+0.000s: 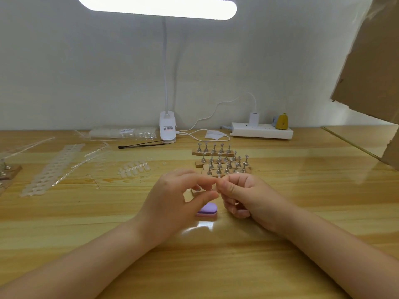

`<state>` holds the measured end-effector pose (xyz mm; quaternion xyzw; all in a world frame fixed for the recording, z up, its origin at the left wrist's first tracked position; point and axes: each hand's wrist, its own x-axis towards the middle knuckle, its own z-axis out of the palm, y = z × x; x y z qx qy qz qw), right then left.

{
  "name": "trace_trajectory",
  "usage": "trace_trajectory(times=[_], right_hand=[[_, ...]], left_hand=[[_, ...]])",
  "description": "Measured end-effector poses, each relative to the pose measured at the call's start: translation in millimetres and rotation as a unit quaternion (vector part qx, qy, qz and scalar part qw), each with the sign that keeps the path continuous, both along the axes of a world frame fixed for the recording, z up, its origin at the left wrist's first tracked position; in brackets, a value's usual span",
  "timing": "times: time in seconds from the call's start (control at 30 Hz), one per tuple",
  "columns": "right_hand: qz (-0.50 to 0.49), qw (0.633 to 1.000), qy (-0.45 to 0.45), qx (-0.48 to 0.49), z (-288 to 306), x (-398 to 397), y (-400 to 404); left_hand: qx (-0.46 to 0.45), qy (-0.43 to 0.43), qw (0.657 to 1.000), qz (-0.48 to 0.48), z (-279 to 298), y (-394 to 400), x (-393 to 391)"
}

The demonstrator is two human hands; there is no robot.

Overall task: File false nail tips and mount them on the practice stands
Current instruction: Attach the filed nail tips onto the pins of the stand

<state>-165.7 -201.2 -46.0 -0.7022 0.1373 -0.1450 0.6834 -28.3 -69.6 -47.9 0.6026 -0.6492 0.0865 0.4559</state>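
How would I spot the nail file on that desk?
Start at the wooden desk and find the two hands meeting mid-desk. Just beneath the left hand lies a small purple rounded-end nail file block, the only purple item there.

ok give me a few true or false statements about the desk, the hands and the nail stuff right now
1. The purple oval nail file block lies on the wooden desk. True.
2. The left hand grips the file. False: it lies beneath that hand, untouched.
3. The fingertips of both hands meet; the right hand is curled. True.
4. The metal-pegged wooden practice stands sit nearer the person than the hands. False: beyond them.
5. The white clip lamp is off. False: lit.
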Motion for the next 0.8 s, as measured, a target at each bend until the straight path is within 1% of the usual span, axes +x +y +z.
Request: trace_trajectory(times=[0.2, 0.33, 0.4, 0.47, 0.5, 0.53, 0.57, 0.6, 0.63, 0.67, 0.7, 0.73, 0.8], right_hand=[[-0.021, 0.999, 0.009, -0.025, -0.3, -0.3, 2.7], [-0.049, 0.997, 0.014, -0.05, 1.1, -1.6, 5.9], [-0.076, 0.995, -0.023, -0.065, 3.1, -2.6, 8.2], [-0.125, 0.985, -0.083, -0.081, 5.0, -4.3, 7.2], [-0.155, 0.976, -0.106, -0.112, 5.4, -5.6, 4.9], [-0.187, 0.961, -0.119, -0.166, 5.3, -7.7, 1.6], [-0.213, 0.939, -0.12, -0.24, 3.9, -9.9, -2.7], [-0.23, 0.907, -0.107, -0.336, 1.8, -12.3, -7.5], [-0.238, 0.859, -0.082, -0.446, -0.5, -14.5, -11.7], [-0.237, 0.802, -0.051, -0.545, -2.5, -15.9, -14.2], [-0.231, 0.756, -0.023, -0.612, -3.7, -16.1, -15.5], [-0.228, 0.73, 0.001, -0.644, -5.0, -15.2, -15.9], [-0.238, 0.711, 0.029, -0.662, -7.7, -11.9, -16.2]], left_hand=[[0.0, 0.025, 1.0, 0.009, -1.5, 0.1, -1.5], [-0.001, 0.021, 1.0, 0.008, -2.6, 0.1, -2.4], [-0.007, 0.044, 0.999, 0.019, -2.5, 0.8, -2.6], [-0.003, 0.087, 0.995, 0.047, -2.7, 1.6, -1.8], [0.004, 0.097, 0.993, 0.065, -3.3, 1.6, -0.5], [0.013, 0.091, 0.992, 0.085, -4.4, 1.4, 1.2], [0.02, 0.066, 0.992, 0.109, -5.7, 1.2, 3.4], [0.023, 0.024, 0.99, 0.138, -7.1, 0.7, 5.2], [0.026, -0.022, 0.985, 0.167, -8.3, -0.2, 6.2], [0.031, -0.057, 0.98, 0.189, -9.1, -1.0, 6.5], [0.04, -0.074, 0.975, 0.205, -9.5, -1.4, 6.6], [0.051, -0.08, 0.972, 0.215, -10.2, -1.6, 6.7], [0.071, -0.073, 0.969, 0.224, -12.2, -2.3, 6.6]])
